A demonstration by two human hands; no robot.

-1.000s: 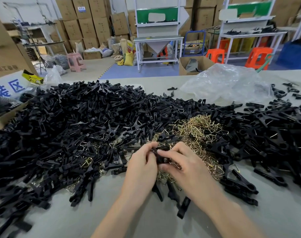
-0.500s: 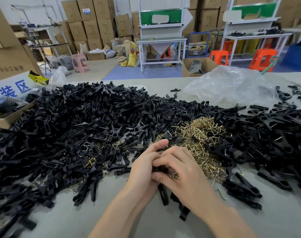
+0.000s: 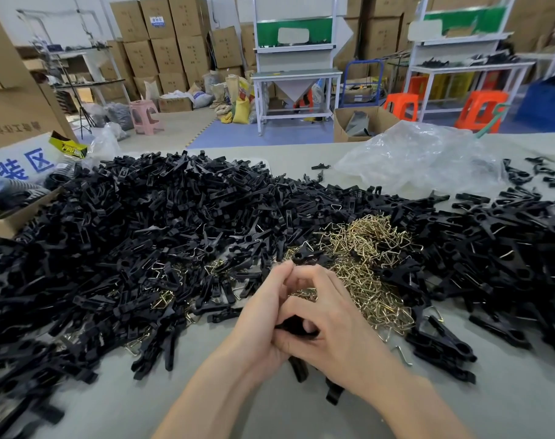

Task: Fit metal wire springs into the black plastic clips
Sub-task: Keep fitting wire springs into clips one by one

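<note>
Right hand [image 3: 336, 327], left hand [image 3: 261, 315] grip clip [image 3: 296, 326]; sign [image 3: 19, 166]: 装区.

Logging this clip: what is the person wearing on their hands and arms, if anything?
Nothing visible: the left hand and right hand are ungloved, with no rings seen. The left forearm and right forearm are bare to the frame's edge: no sleeves, watch or wristbands.
</note>
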